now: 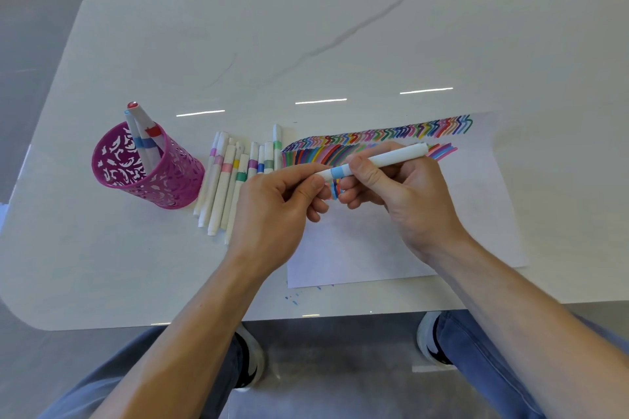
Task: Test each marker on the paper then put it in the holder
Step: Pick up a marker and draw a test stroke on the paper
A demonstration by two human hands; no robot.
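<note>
marker (384, 158) with light-blue band is held over the paper (374, 248); left hand (275, 211) pinches its banded end, right hand (401, 187) grips the barrel.

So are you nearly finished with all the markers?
Not nearly. Already, two markers stand in the pink holder. The left hand and right hand hold a light-blue-banded marker over the scribbled paper. Roughly ten more lie in a pile beside the holder, waiting.

Left hand (272, 211) fingers (308, 185) pinching, right hand (405, 187) fingers curled gripping, forearms converging
</note>
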